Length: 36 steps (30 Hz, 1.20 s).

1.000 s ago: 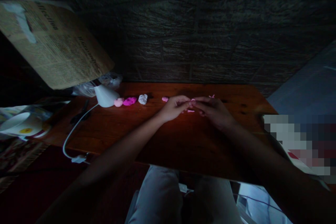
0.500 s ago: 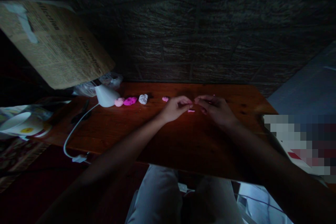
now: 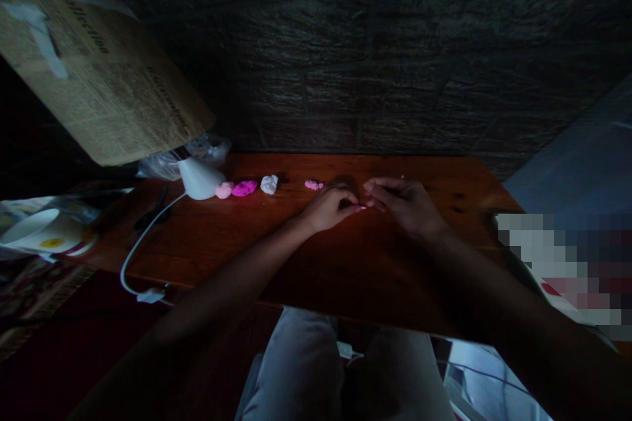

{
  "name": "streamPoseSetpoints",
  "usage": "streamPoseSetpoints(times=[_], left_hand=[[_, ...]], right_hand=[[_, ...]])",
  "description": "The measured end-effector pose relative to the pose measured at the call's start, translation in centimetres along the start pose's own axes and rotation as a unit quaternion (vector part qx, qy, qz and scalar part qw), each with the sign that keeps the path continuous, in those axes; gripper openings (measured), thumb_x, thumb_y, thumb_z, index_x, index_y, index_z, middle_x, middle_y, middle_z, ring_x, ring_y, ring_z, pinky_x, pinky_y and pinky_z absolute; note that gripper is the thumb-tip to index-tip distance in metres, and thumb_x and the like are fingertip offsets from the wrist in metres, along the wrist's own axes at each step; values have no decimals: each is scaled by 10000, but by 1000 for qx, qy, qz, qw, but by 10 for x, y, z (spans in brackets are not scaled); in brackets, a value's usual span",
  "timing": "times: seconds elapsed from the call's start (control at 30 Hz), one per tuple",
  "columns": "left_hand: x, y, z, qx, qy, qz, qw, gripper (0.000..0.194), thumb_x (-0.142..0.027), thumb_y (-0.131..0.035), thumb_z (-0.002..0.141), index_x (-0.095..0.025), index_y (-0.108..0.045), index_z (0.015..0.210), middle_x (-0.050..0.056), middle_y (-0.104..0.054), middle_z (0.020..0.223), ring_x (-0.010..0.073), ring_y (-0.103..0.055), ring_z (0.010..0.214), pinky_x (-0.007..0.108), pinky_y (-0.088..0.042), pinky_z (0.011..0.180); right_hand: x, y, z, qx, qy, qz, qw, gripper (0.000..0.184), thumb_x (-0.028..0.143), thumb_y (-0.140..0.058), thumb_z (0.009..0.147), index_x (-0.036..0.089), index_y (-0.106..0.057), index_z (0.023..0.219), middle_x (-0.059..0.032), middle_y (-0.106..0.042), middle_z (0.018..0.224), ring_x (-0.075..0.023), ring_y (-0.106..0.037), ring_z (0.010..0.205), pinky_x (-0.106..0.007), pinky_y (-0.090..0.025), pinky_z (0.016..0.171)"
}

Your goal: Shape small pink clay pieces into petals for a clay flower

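My left hand (image 3: pixel 332 208) is low over the wooden table, its thumb and index finger closed at a small strip of pink modelling clay (image 3: pixel 362 208). Just to the right, my right hand (image 3: pixel 405 205) has its thumb and fingertips pinched together; whatever they hold is too small and dark to make out. A crumbly pink clay lump (image 3: pixel 313 184) lies behind my left wrist. Farther left, a white lump (image 3: pixel 269 184), a magenta lump (image 3: pixel 244 188) and a pale pink lump (image 3: pixel 224 190) form a row.
A lamp with a newsprint shade (image 3: pixel 113 85) and white base (image 3: pixel 200 179) stands at the table's left, its cord (image 3: pixel 129 256) hanging over the front edge. Dark scissors (image 3: pixel 153 210) and a white cup (image 3: pixel 42 231) are farther left. A stone-patterned wall (image 3: pixel 326 59) rises behind the table (image 3: pixel 217 243).
My left hand has come down slightly, and its fingertips now meet the pink strip that lay free below them. My right hand stays pinched in nearly the same place.
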<state>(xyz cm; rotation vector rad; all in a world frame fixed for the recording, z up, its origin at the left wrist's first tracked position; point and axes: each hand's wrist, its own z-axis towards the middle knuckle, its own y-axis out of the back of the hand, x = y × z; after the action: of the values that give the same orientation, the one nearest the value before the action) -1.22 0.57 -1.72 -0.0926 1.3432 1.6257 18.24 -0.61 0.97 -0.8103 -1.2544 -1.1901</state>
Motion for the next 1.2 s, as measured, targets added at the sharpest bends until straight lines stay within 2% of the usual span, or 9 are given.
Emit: streamPoseSetpoints(times=[0.13,0.23,0.37,0.57,0.73,0.93,1.07,1.2], left_hand=[[-3,1,-1,-14,20,-4,1000,85,-231,-658,892,-182,-722,867,57,-751,912,185,-672,877,357,-505,871],[-5,0,-1,-33,39,-60,997,99,-234,-626,901,-170,-700,887,55,-751,896,159,-666,811,309,-516,799],[-3,-2,1,-67,41,-135,988,93,-225,-623,896,-158,-682,923,68,-753,949,152,-682,857,296,-529,817],[-4,-1,2,-95,54,-180,978,118,-189,-590,912,-153,-677,982,79,-752,994,151,-691,913,297,-534,853],[-3,-2,2,-94,53,-204,973,100,-190,-617,901,-142,-674,968,83,-753,988,147,-689,911,302,-533,868],[-4,-4,3,-107,35,-207,972,105,-227,-636,897,-144,-663,955,78,-746,960,145,-682,889,301,-535,852],[-6,-3,2,-126,34,-192,973,117,-250,-645,890,-148,-647,946,66,-722,920,142,-666,862,284,-531,813],[-8,-2,2,-119,36,-199,972,107,-257,-640,887,-153,-641,908,60,-712,904,136,-661,850,276,-535,800]], right_hand=[[-4,-2,2,-19,-24,26,999,411,598,-776,719,204,-777,838,-23,-695,720,-131,-544,609,-297,-447,593],[-5,-2,3,-39,-45,43,997,429,606,-799,682,208,-774,840,-54,-735,831,-136,-572,641,-295,-464,592],[-2,-1,2,-57,-63,74,994,422,558,-836,658,212,-771,891,-65,-751,922,-124,-570,659,-283,-471,596],[-1,-1,2,-64,-72,88,991,414,529,-847,647,210,-778,901,-50,-738,912,-105,-520,619,-270,-436,561],[-4,-3,3,-56,-67,98,991,380,539,-844,652,200,-772,808,-22,-669,725,-104,-489,580,-266,-399,539],[-3,-4,3,-46,-50,54,996,463,628,-779,688,180,-761,804,-3,-608,623,-109,-485,554,-272,-405,533],[3,-3,0,-35,-23,30,999,487,661,-770,685,187,-760,794,-21,-658,689,-116,-524,591,-276,-441,563],[6,-3,0,-23,-15,39,999,450,640,-793,676,198,-763,758,-43,-708,736,-134,-579,644,-279,-469,596]])
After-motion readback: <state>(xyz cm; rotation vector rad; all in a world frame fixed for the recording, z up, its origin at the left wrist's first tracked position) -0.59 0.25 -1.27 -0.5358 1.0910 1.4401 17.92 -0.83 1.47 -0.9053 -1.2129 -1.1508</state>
